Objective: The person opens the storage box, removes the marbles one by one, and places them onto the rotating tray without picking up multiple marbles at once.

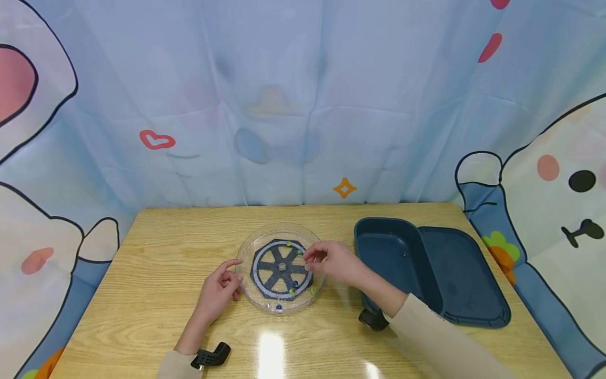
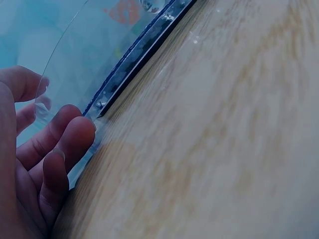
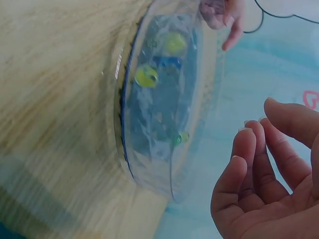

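Note:
A clear round dish (image 1: 273,226) stands on the table over a dark wheel-shaped pattern with spokes. Several glass marbles, green-yellow and blue, lie in it, including a blue marble (image 1: 279,307) near the front and a yellow-green marble (image 3: 146,76). My left hand (image 1: 219,289) grips the dish's left side, fingertips at its rim and lower curled fingers against the outside. Over the right rim hovers my right hand (image 1: 338,263), fingers loosely bent. In the right wrist view nothing shows between its thumb and fingertips, and the hand is apart from the dish.
Right of the dish sits a deep dark blue bin (image 1: 385,252), and a flat dark blue lid (image 1: 461,273) lies beside it. Part of the bin is behind my right forearm. A printed curtain (image 1: 284,105) hangs behind the wooden table (image 1: 156,273).

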{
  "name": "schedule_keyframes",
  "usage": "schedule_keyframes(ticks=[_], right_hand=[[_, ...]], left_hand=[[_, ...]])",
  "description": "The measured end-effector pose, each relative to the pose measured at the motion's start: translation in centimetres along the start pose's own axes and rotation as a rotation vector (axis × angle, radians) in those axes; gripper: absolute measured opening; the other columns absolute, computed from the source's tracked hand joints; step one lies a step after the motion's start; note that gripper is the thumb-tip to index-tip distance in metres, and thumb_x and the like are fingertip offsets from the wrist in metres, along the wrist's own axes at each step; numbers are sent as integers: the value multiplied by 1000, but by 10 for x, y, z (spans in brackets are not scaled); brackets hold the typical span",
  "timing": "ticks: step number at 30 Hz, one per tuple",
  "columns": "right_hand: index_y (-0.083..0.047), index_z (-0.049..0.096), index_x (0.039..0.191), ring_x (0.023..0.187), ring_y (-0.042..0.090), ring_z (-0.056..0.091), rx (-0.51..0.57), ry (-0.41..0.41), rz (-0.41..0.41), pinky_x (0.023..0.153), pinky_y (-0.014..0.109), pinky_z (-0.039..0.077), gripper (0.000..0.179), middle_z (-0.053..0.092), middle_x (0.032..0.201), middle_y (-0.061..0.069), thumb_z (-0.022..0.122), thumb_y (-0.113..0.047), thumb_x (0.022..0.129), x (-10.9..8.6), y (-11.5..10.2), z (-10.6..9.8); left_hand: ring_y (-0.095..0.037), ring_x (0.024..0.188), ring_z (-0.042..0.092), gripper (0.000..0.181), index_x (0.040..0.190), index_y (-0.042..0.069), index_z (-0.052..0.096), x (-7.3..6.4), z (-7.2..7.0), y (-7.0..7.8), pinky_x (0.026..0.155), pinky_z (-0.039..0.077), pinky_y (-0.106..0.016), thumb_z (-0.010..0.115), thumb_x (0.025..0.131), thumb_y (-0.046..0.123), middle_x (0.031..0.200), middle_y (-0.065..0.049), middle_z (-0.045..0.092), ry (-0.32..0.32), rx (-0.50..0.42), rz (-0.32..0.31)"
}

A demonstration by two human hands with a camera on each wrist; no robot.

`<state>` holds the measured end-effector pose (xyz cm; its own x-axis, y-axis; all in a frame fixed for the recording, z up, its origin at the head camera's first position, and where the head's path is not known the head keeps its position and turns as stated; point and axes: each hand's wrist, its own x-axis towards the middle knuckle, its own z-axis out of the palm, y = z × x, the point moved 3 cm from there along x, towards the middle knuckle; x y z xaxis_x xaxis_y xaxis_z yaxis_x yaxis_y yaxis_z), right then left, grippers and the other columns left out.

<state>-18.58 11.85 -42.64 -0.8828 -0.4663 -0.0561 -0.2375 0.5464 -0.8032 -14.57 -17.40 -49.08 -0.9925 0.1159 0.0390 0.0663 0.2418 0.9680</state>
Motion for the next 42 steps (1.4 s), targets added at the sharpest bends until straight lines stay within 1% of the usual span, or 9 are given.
schedule_keyframes(ticks=[6, 11, 16, 20, 24, 27, 34, 38, 42], right_hand=[[-14, 74, 106, 86, 17, 60, -26, 112, 45, 69, 35, 51, 13, 67, 94, -3, 71, -14, 93, -6, 7, -25], [-10, 73, 112, 96, 24, 63, 80, 201, 122, 82, 44, 53, 19, 69, 105, 4, 70, -16, 95, -16, 23, -53], [-5, 67, 122, 108, 29, 61, 168, 290, 186, 96, 50, 48, 29, 66, 119, 13, 68, -20, 96, -29, 50, -77], [0, 60, 132, 115, 34, 58, 204, 317, 230, 102, 50, 45, 41, 60, 128, 20, 67, -22, 98, -39, 71, -92], [2, 51, 141, 126, 39, 49, 237, 342, 306, 108, 53, 37, 49, 52, 138, 24, 64, -20, 99, -47, 86, -103], [1, 43, 147, 135, 42, 38, 233, 336, 375, 111, 57, 30, 54, 43, 146, 25, 61, -21, 101, -50, 94, -108], [0, 19, 157, 144, 49, 15, 194, 227, 494, 112, 65, 21, 72, 12, 160, 29, 55, -30, 102, -46, 107, -110], [2, 14, 157, 145, 50, 10, 230, 196, 549, 112, 66, 16, 73, 8, 161, 29, 51, -31, 103, -45, 114, -111], [5, 16, 156, 145, 50, 10, 237, 193, 563, 113, 66, 16, 71, 11, 160, 30, 50, -29, 104, -43, 121, -110]], left_hand=[[-38, 59, 62, 37, 135, -2, 55, 1, 0, 1, 57, 54, -37, 60, 99, 2, 75, -21, 62, -3, 3, 7], [-37, 58, 62, 37, 135, -2, 56, 1, -1, 1, 56, 53, -35, 60, 99, 2, 74, -21, 62, 3, 8, 6], [-37, 59, 62, 37, 135, -2, 56, 1, -1, -1, 55, 53, -34, 60, 99, 2, 74, -20, 62, 3, 12, 10], [-36, 58, 63, 37, 135, -2, 56, 1, -1, -3, 55, 53, -34, 60, 99, 2, 74, -18, 62, 1, 16, 12], [-35, 57, 62, 37, 135, -3, 56, 1, -1, -3, 55, 53, -35, 61, 98, 2, 73, -17, 62, 7, 17, 22], [-35, 57, 62, 37, 134, -3, 56, 0, -1, -2, 54, 53, -35, 61, 98, 2, 72, -17, 62, 8, 18, 26], [-35, 57, 63, 36, 134, -2, 57, 1, -2, -3, 56, 54, -36, 61, 98, 2, 72, -15, 62, 9, 16, 12], [-35, 58, 63, 37, 135, -2, 56, 1, -1, -4, 56, 55, -36, 60, 98, 2, 73, -17, 62, 4, 11, 11], [-34, 58, 63, 37, 135, -2, 56, 2, 0, -3, 56, 54, -36, 61, 98, 2, 74, -18, 62, 3, 9, 9]])
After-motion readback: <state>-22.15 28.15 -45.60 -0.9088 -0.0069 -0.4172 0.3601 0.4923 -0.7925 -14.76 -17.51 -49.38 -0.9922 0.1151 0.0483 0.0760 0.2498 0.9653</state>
